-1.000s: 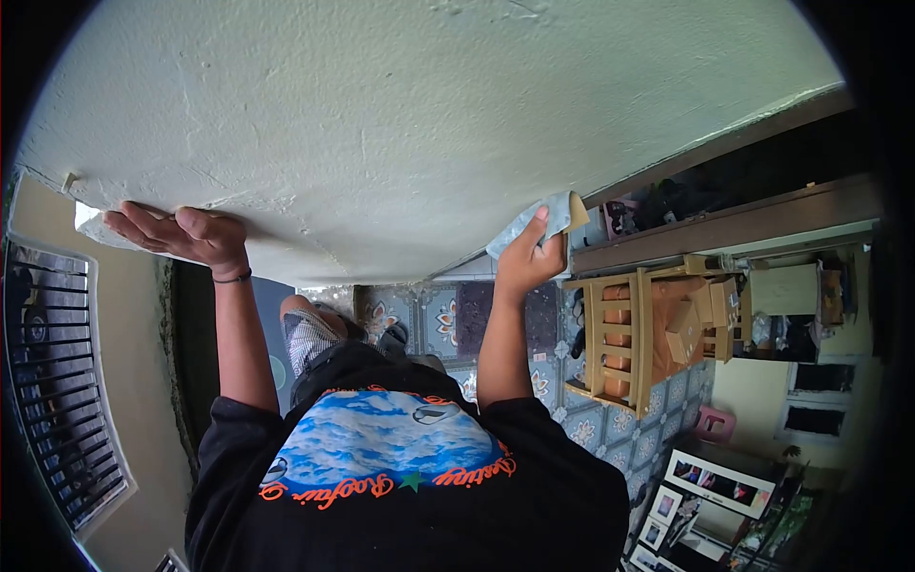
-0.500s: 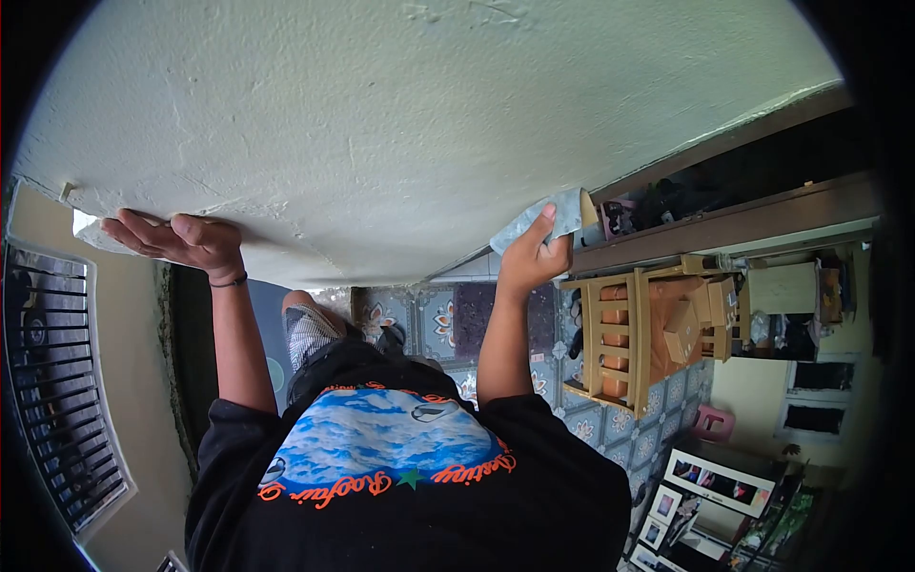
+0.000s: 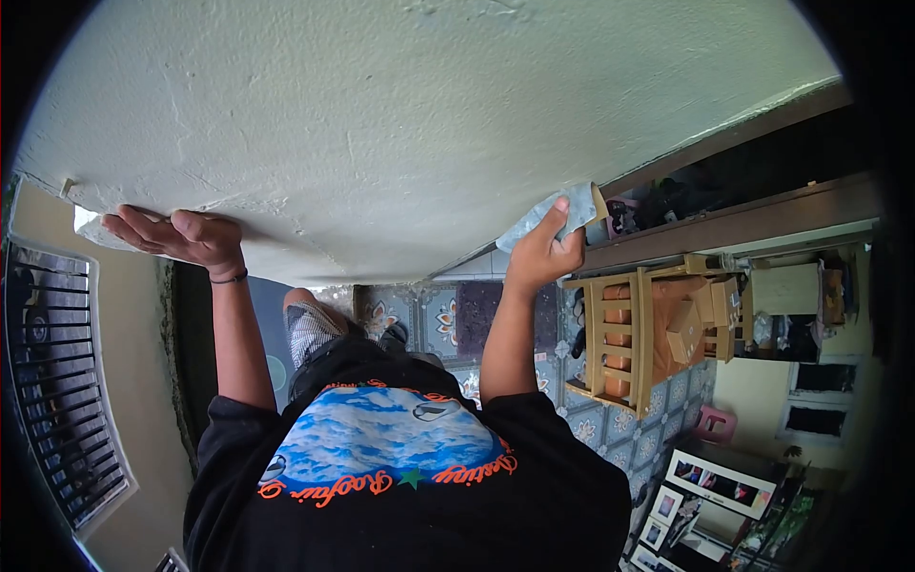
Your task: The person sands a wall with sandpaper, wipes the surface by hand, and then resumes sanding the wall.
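A pale plastered wall (image 3: 381, 114) with small bumps and cracks fills the upper view. My left hand (image 3: 181, 235) rests against its lower left part, fingers stretched out and holding nothing. A dark band circles that wrist. At the right, my right hand (image 3: 548, 246) grips a bent sheet of sandpaper (image 3: 534, 219), grey-blue on one face and tan on the other. My thumb presses on the grey-blue face, and the sheet lies by the wall near its right edge. Some of the right fingers are hidden behind the sheet.
A brown wooden frame (image 3: 724, 229) borders the wall at right. Beyond it, a wooden bench (image 3: 615, 334) with cardboard boxes (image 3: 683, 329) stands on the patterned tile floor (image 3: 596, 424). A dark mat (image 3: 491, 319) lies below. A barred window (image 3: 67, 381) is at left.
My right hand has shifted slightly to the right and up along the wall with the sandpaper. The left hand has stayed in almost the same place.
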Demonstrator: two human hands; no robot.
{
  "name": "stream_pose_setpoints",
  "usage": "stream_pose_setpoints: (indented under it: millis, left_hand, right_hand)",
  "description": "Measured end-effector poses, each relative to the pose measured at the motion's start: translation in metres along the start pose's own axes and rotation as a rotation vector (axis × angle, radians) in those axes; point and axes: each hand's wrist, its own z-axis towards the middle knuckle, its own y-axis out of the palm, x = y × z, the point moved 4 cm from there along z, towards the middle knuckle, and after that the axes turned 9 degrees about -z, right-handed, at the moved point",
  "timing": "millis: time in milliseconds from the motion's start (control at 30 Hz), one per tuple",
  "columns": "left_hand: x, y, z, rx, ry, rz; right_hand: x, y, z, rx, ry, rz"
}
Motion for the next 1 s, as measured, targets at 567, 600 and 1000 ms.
stream_pose_setpoints:
  millis: [567,600,1000]
  left_hand:
    - [-0.003,0.000,-0.001,0.009,0.006,0.021]
    - [-0.003,0.000,-0.001,0.013,0.007,0.007]
    - [-0.001,0.000,-0.002,-0.005,-0.008,0.015]
  right_hand:
    - [-0.004,0.003,-0.015,-0.042,-0.139,-0.067]
    - [-0.006,0.004,-0.015,-0.037,-0.164,-0.090]
    - [-0.015,-0.001,-0.014,-0.111,-0.091,-0.149]
